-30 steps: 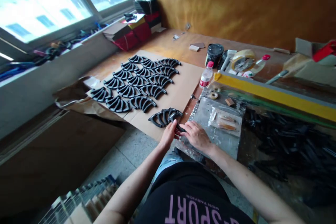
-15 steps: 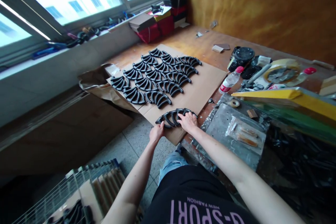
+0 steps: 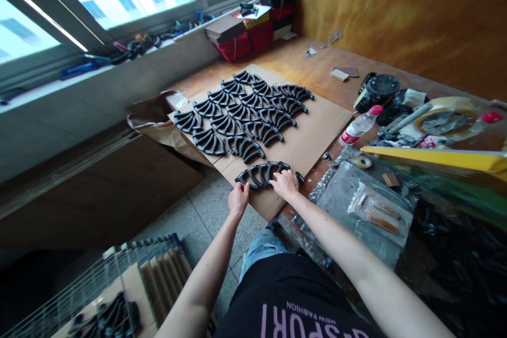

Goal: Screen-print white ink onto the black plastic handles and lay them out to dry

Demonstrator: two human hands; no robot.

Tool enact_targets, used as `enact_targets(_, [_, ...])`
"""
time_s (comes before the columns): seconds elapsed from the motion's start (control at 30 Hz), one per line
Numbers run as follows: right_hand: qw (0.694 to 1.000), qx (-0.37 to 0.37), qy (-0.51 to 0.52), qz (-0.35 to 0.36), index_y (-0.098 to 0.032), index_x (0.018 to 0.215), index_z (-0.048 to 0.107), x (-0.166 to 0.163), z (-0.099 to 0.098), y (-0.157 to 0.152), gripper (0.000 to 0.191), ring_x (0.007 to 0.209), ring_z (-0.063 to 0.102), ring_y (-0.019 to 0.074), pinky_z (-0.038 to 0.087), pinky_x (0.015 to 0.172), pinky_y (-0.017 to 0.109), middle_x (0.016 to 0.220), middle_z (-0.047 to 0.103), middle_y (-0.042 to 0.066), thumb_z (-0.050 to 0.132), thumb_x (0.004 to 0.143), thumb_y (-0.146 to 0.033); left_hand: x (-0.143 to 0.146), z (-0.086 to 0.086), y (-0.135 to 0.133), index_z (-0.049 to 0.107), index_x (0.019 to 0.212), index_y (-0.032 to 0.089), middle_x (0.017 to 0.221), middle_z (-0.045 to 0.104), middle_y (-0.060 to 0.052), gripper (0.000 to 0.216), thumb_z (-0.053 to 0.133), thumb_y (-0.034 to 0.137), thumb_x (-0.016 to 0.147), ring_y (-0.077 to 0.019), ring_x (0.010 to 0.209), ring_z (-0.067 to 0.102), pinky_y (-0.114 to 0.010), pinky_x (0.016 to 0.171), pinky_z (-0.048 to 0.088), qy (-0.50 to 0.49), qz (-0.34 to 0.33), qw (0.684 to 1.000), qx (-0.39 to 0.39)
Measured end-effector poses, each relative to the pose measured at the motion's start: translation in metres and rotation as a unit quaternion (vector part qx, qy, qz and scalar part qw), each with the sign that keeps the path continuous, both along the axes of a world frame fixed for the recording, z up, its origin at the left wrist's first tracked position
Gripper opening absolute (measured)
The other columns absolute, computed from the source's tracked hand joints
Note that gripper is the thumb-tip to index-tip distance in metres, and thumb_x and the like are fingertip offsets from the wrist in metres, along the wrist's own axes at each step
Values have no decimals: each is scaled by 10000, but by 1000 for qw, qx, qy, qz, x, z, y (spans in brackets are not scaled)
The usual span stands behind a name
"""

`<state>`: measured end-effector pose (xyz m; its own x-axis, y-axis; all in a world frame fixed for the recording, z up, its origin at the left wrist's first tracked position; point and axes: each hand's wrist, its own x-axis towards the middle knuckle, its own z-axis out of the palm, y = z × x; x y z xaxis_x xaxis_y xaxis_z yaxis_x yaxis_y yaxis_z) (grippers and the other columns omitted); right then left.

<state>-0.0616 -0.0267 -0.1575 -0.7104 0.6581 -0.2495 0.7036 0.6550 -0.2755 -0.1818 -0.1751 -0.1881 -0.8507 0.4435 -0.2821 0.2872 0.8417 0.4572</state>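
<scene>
Head view. The left grip (image 3: 239, 199) meets the left end of a near row of curved black pieces (image 3: 261, 173); its fingers are drawn narrow there, though whether they pinch the end piece or only press against it cannot be told. The right grip (image 3: 285, 185) lies over the right part of the same row, fingertips bent down onto it; how firmly they clasp, and on what, the hand itself hides. The row thus lies between and just beyond the two grips, near the edge of a cardboard sheet (image 3: 317, 121). Contact at both ends probably serves to steady loose pieces and to hold their curves in line. Just right of the right grip, a single black piece (image 3: 300, 178) lies apart from the row. Farther beyond both grips, closely set fans of like pieces (image 3: 226, 124) cover much of the sheet; such nesting presumably saves room, while the sheet likely shields them from the table (image 3: 277, 63). Well to the right of the right grip, a bottle (image 3: 361, 125), a tape roll (image 3: 362, 162) and a plastic packet (image 3: 380, 211) lie off the sheet, seemingly clear of the handling area.
</scene>
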Motion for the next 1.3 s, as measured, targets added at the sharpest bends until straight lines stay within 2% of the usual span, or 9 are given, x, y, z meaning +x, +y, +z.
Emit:
enact_targets(0.1, [1000, 17, -4, -19, -197, 1124, 674, -2, 1, -4, 379, 1100, 485, 284, 371, 915, 382, 1102, 619, 141, 551, 890, -470, 15, 5, -1, 634, 958, 227, 1129, 658, -83, 313, 426, 458, 928, -218, 1092, 587, -327, 910, 450, 61, -18, 997, 43])
enact_targets(0.2, [998, 23, -11, -51, -150, 1137, 644, -12, 0, -9, 418, 1102, 489, 302, 372, 903, 407, 1142, 590, 181, 530, 897, -473, 32, 6, 6, 649, 1124, 251, 1327, 566, -67, 325, 442, 415, 936, -215, 1224, 493, -337, 1013, 397, 140, -113, 980, 87])
enact_targets(0.27, [998, 23, -14, -65, -130, 1154, 627, -17, 0, -10, 423, 1102, 495, 310, 375, 893, 416, 1159, 576, 197, 525, 896, -449, 40, 6, 13, 625, 1226, 294, 1378, 537, -58, 361, 439, 407, 939, -240, 1231, 478, -387, 1008, 396, 175, -170, 967, 73])
enact_targets(0.33, [997, 24, -15, -68, -116, 1145, 630, -20, 0, -8, 409, 1097, 505, 315, 380, 888, 418, 1154, 578, 201, 525, 888, -416, 46, 5, 21, 591, 1284, 339, 1408, 518, -52, 391, 437, 428, 936, -266, 1237, 464, -432, 987, 397, 183, -185, 965, 32])
enact_targets(0.47, [997, 24, -23, -68, -98, 1121, 646, -16, 2, -2, 393, 1102, 511, 317, 381, 896, 416, 1148, 587, 205, 520, 870, -372, 49, 8, 31, 574, 1304, 357, 1413, 517, -46, 422, 389, 472, 942, -277, 1213, 464, -454, 945, 399, 180, -184, 966, -12])
enact_targets(0.67, [997, 8, -50, -56, -98, 1114, 665, -14, 10, -5, 390, 1123, 513, 306, 390, 919, 408, 1175, 593, 203, 529, 860, -361, 48, 12, 35, 575, 1303, 344, 1393, 534, -43, 434, 376, 471, 939, -285, 1180, 463, -451, 924, 393, 169, -174, 970, -20])
enact_targets(0.83, [998, -29, -30, -43, -145, 1063, 694, -13, 11, -11, 320, 1138, 536, 299, 421, 912, 380, 1164, 617, 169, 506, 877, -325, 47, 15, 39, 571, 1304, 332, 1374, 550, -45, 429, 385, 442, 933, -289, 1168, 466, -455, 913, 398, 157, -163, 974, -25])
enact_targets(1.07, [986, -147, 13, -80, -132, 1280, 508, -7, 10, 6, 404, 1109, 612, 234, 429, 934, 304, 1152, 669, 142, 487, 883, -203, 55, 13, 52, 575, 1290, 288, 1379, 527, -88, 515, 469, 546, 857, -331, 1244, 413, -502, 993, 369, 129, -137, 981, -42])
enact_targets(1.3, [978, -194, 35, -68, -134, 1283, 477, 9, 12, 4, 406, 1109, 629, 215, 444, 935, 295, 1169, 674, 142, 531, 910, -284, 69, 3, 71, 601, 1169, 184, 1452, 435, -154, 419, 486, 417, 840, -404, 1341, 323, -627, 1052, 272, 144, -94, 982, -76])
